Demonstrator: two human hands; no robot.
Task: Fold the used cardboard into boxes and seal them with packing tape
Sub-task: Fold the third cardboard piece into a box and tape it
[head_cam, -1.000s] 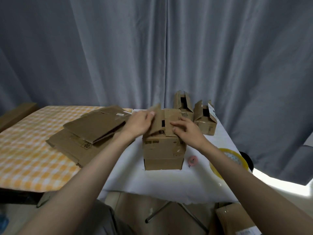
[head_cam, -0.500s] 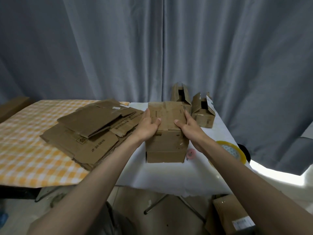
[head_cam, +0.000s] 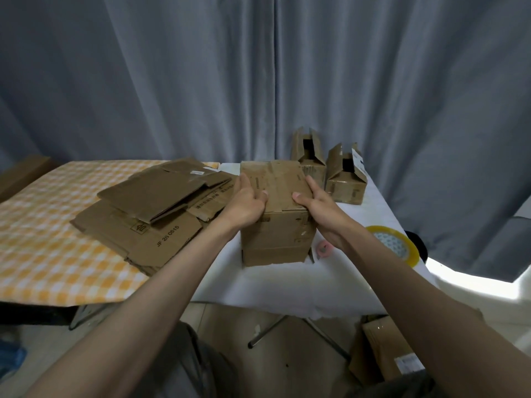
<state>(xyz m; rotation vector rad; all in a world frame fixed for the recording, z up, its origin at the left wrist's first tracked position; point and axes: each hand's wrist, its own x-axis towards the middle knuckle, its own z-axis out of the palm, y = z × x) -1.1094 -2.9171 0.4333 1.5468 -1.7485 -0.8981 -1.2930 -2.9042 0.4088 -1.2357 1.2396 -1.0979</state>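
Observation:
A brown cardboard box (head_cam: 275, 237) stands on the white table (head_cam: 287, 285), its top flaps folded flat. My left hand (head_cam: 247, 202) grips its upper left edge, thumb on the top. On the upper right edge rests my right hand (head_cam: 319, 208), thumb pressing the top flap. A yellow roll of packing tape (head_cam: 393, 245) lies on the table to the right of my right forearm. A stack of flattened cardboard (head_cam: 152, 208) lies to the left of the box.
Two smaller boxes (head_cam: 309, 159) (head_cam: 346, 179) with open flaps stand behind the held box. A small pink object (head_cam: 324, 248) lies beside the box's right base. An orange checked cloth (head_cam: 43, 248) covers the left table. Another carton (head_cam: 385, 351) sits on the floor. Grey curtains hang behind.
The top flaps, raised a second ago, are now folded down flat. Both hands moved from the flaps to the box's upper side edges and hold them there.

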